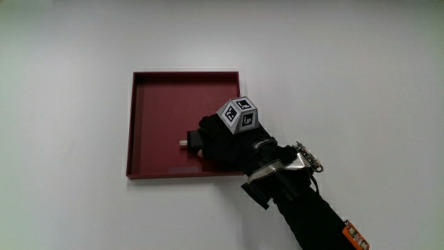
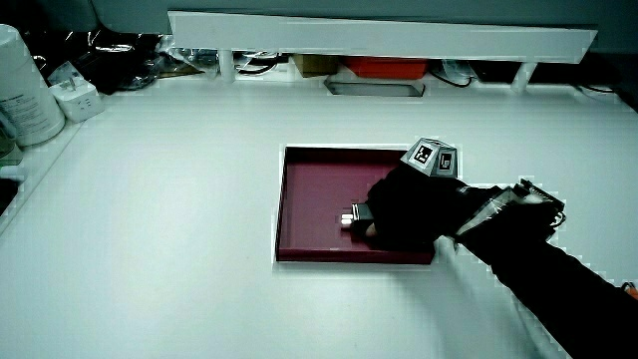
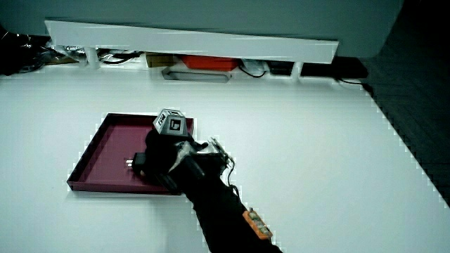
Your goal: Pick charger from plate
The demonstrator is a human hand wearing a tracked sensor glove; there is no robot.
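A dark red square plate [image 1: 149, 111] lies on the white table, also seen in both side views [image 2: 319, 184] [image 3: 105, 144]. The gloved hand [image 1: 218, 142] is over the part of the plate nearest the person, its fingers curled around a small black charger [image 1: 193, 141]. The charger's metal prongs [image 1: 183, 144] stick out past the fingertips. In both side views the charger [image 2: 355, 215] [image 3: 136, 164] sits low in the plate under the hand [image 2: 404, 209] [image 3: 165, 158]. I cannot tell whether it is lifted off the plate. The patterned cube [image 1: 238, 115] rides on the back of the hand.
A low white partition [image 2: 379, 35] runs along the table's edge farthest from the person, with a red box [image 2: 384, 68] and cables under it. A white bottle [image 2: 25, 85] and a white adapter [image 2: 78, 98] stand at a table corner near the partition.
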